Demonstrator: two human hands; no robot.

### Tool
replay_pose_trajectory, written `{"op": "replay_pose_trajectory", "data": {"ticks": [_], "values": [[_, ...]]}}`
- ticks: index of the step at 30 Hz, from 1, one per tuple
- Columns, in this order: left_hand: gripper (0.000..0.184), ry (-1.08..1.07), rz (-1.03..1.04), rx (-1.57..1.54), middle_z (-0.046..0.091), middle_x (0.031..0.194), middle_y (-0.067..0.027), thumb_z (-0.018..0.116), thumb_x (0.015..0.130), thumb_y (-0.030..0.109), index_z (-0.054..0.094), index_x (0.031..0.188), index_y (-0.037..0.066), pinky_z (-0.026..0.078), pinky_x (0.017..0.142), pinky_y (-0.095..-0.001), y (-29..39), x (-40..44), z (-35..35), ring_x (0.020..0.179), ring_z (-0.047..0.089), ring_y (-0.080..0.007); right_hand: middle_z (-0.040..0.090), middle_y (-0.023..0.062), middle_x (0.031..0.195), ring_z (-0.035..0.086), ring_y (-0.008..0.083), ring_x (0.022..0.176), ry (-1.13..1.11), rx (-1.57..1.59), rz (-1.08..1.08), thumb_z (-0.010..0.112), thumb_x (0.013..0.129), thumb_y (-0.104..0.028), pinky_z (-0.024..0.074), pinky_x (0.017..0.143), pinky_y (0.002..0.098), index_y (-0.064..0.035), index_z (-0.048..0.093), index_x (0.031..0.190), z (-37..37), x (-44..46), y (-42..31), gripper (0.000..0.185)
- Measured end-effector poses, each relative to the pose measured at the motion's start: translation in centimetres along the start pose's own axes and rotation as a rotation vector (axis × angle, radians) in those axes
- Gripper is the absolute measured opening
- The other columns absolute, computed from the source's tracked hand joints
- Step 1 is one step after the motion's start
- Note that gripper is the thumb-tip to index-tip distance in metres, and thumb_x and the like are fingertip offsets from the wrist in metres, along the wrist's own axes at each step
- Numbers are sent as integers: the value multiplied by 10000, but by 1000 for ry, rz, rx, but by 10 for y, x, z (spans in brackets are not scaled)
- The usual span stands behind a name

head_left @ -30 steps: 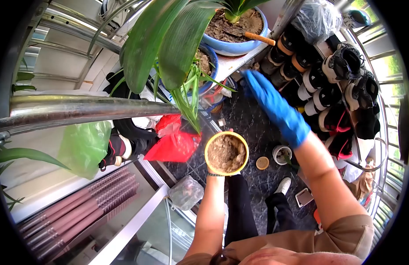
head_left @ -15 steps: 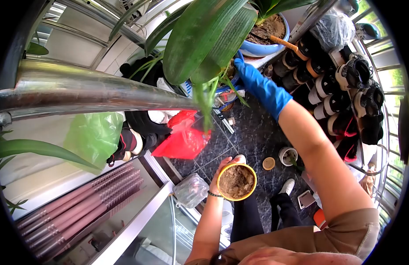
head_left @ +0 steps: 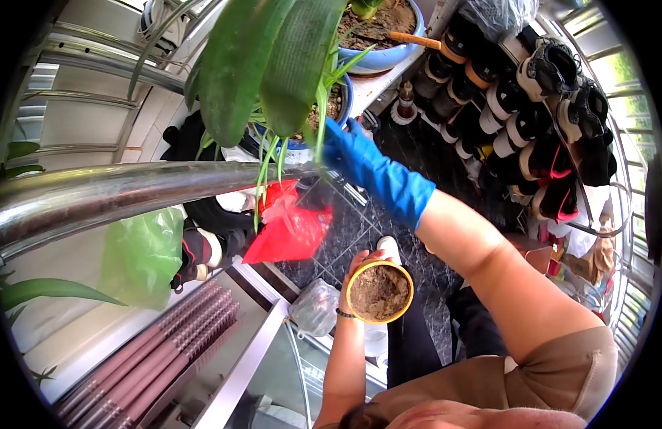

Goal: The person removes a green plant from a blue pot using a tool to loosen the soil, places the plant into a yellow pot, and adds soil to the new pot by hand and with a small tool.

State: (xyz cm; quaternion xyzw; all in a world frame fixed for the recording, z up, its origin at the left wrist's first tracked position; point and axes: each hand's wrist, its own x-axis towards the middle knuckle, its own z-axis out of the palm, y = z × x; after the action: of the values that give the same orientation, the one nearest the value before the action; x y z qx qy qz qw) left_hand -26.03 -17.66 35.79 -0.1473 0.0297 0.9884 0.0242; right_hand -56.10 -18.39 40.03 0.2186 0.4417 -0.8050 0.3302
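My left hand (head_left: pixel 353 275), bare with a dark bracelet at the wrist, grips a yellow-rimmed flowerpot (head_left: pixel 379 292) filled with brown soil. The pot is held out in front of my legs. My right hand (head_left: pixel 345 154), in a blue rubber glove, is at the hanging narrow leaves of a spider plant (head_left: pixel 272 159). Its fingertips are blurred and partly behind a leaf, so whether they pinch it is unclear. Just beyond the glove stands a blue pot (head_left: pixel 347 100) with soil in it. Broad green leaves (head_left: pixel 298 64) hang over that pot.
A larger blue pot (head_left: pixel 417 28) with an orange-handled tool (head_left: pixel 414 39) stands at the back. Shoes fill a rack (head_left: pixel 520 132) on the right. A metal rail (head_left: pixel 130 189) crosses from the left. Red (head_left: pixel 291 232) and green plastic bags (head_left: pixel 148 250) lie below it.
The view has shifted. My gloved right hand has moved from the rim of the blue pot towards me and left, to the hanging leaves. My left hand still holds the soil-filled flowerpot.
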Motion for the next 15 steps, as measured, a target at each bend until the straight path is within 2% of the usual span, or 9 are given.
{"op": "replay_pose_trajectory", "data": {"ticks": [2, 4, 5, 7, 8, 10, 12, 14, 15], "values": [[463, -2, -4, -28, 400, 1463, -273, 432, 1026, 252, 388, 1449, 70, 385, 1080, -609, 0, -2, 3, 1348, 392, -469, 665, 212, 1010, 681, 297, 907, -150, 55, 153, 562, 985, -326, 589, 829, 449, 5, 508, 1229, -14, 11, -14, 414], [656, 32, -77, 198, 371, 1487, -234, 506, 977, 477, 326, 1469, 83, 350, 1111, -567, 3, -3, 1, 1372, 375, -432, 652, 227, 1110, 670, 347, 983, -352, 27, 206, 442, 1010, -194, 567, 909, 482, 46, 517, 1219, -17, 26, -18, 327], [656, 32, -83, 202, 371, 1487, -234, 506, 977, 477, 326, 1469, 83, 350, 1111, -567, 2, -1, 6, 1372, 375, -432, 652, 227, 1110, 670, 347, 983, -350, 33, 203, 442, 1010, -194, 567, 909, 482, 46, 517, 1219, -9, 29, -13, 327], [667, 53, -91, 166, 371, 1486, -230, 528, 967, 477, 326, 1467, 84, 364, 1103, -563, -1, -1, 18, 1364, 384, -430, 628, 225, 1188, 643, 363, 1066, -98, 306, 177, 369, 992, -116, 556, 920, 507, 36, 514, 1244, 17, 38, -2, 328], [667, 55, -96, 171, 371, 1486, -230, 528, 967, 477, 326, 1467, 84, 364, 1103, -563, -3, -2, 24, 1364, 384, -430, 624, 203, 1206, 628, 357, 1091, -226, 405, 94, 357, 982, -98, 556, 924, 505, 11, 515, 1254, 22, 31, 4, 333], [688, 132, -102, 231, 377, 1483, -227, 558, 950, 480, 327, 1467, 88, 376, 1095, -561, -4, -4, 32, 1351, 401, -421, 633, 179, 1183, 636, 308, 1084, -103, 413, -106, 400, 988, -135, 565, 912, 490, -27, 536, 1250, 38, 14, 20, 314], [686, 116, -90, 264, 379, 1483, -225, 567, 947, 479, 337, 1463, 89, 380, 1093, -556, -4, -6, 29, 1352, 400, -416, 663, 129, 1026, 656, 256, 982, -194, 589, 19, 493, 1006, -231, 591, 840, 443, -88, 569, 1093, 32, 49, 56, 184], [679, 81, -70, 261, 380, 1483, -224, 577, 945, 476, 352, 1457, 91, 386, 1091, -547, -7, -8, 18, 1353, 397, -412, 622, 78, 852, 609, 205, 757, -91, 636, 8, 511, 1009, -282, 567, 621, 363, -127, 546, 1043, 60, 46, 70, 162], [675, 69, -71, 231, 379, 1483, -224, 578, 946, 475, 358, 1456, 91, 388, 1091, -544, -8, -9, 11, 1354, 395, -414, 629, 87, 793, 618, 215, 758, -114, 750, 146, 563, 990, -280, 569, 626, 340, -111, 557, 1037, 67, 34, 59, 176]]}}
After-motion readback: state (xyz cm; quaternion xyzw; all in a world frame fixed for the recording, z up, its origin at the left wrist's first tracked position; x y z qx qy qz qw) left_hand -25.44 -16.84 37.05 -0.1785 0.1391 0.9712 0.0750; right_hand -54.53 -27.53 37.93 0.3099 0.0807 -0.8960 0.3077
